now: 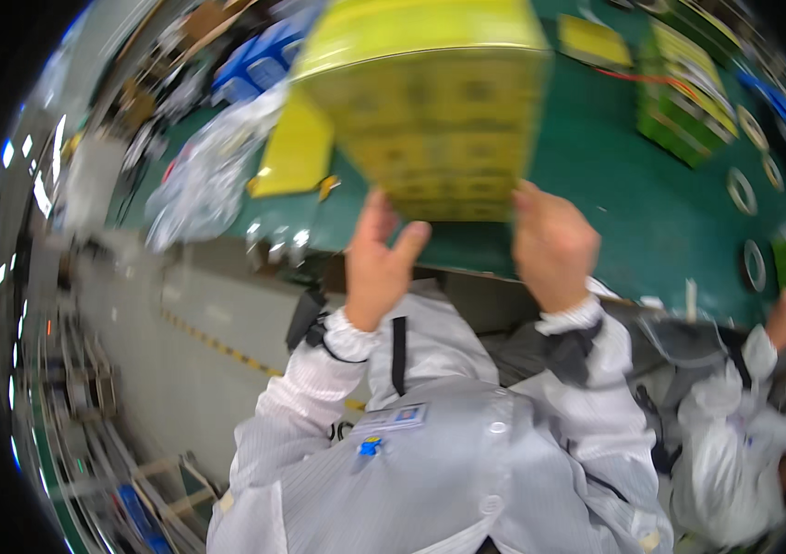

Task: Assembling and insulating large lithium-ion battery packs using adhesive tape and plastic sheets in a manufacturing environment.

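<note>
A large yellow block [430,102], blurred by motion, is held up over the green worktable [587,175] in front of me. Rows of squarish marks cover the side that faces me, and its top is a smooth bright yellow. My left hand [379,263] grips the lower left corner, thumb toward me. At the lower right corner, my right hand [554,242] is closed round the edge, its fingertips partly hidden. Just left of the block lies a flat yellow sheet [287,157] on the tabletop, next to a clear plastic bag [213,175].
A green and yellow block [679,106] with a red wire stands at the back right. Several tape rolls [742,191] lie along the right side. Blue bins [259,65] are at the far left. A co-worker [730,443] in white is close by on my right.
</note>
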`<state>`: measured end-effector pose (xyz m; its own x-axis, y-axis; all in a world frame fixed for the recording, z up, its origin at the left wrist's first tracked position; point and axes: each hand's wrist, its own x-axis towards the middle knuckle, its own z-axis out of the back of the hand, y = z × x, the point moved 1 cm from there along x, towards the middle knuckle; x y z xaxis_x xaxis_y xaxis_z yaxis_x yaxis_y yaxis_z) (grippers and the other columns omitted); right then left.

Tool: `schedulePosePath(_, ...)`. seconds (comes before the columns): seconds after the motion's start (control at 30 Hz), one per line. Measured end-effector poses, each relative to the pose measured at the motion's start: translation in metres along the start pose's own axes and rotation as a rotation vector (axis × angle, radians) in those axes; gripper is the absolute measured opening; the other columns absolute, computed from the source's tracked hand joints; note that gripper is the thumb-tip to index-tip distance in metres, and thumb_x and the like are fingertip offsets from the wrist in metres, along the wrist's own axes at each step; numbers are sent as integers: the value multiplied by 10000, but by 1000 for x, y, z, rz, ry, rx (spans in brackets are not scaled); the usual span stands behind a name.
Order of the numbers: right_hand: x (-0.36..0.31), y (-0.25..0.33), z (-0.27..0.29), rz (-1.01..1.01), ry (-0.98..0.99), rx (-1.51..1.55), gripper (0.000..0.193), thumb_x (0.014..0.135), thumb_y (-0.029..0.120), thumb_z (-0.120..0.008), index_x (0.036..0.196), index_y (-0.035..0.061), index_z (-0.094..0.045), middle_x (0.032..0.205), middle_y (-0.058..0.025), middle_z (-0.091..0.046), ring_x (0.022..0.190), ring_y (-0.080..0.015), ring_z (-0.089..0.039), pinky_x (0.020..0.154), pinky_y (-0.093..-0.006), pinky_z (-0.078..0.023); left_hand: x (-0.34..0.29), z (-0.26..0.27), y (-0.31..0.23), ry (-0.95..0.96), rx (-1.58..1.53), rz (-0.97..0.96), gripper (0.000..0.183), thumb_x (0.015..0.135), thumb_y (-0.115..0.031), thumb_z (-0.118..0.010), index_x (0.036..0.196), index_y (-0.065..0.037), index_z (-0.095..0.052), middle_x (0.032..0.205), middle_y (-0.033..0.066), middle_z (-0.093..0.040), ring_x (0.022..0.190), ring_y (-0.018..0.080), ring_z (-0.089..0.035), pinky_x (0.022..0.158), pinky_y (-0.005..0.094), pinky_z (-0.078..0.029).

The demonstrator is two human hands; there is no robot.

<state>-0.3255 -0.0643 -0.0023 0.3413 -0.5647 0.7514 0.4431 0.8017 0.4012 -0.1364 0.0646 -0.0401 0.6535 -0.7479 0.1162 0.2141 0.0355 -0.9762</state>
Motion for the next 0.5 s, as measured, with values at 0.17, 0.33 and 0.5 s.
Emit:
schedulePosePath(0.17,-46,18,17,-214,169,316,140,903,51,-669,1016,-24,-705,904,-168,-725,773,-314,-703,699,-376,-558,-42,49,-22,122,189,-155,486,907,-112,-719,1354,25,-586,1250,188,-685,1114,249,-679,982,357,-509)
schedulePosePath(0.33,-64,77,-28,-92,524,548,94,860,77,-690,924,11,-713,804,-118,-697,718,-291,-689,657,-378,-550,-65,124,9,-166,487,-79,245,890,-68,-735,1125,-10,-703,887,71,-700,723,164,-649,680,293,-522)
schedulePosePath(0.5,-29,137,-97,307,641,490,204,795,121,-728,976,40,-681,1013,-78,-682,877,-250,-639,721,-348,-510,-53,155,43,-321,836,-368,178,805,-58,-783,951,-52,-682,754,55,-572,666,218,-561,637,345,-455)
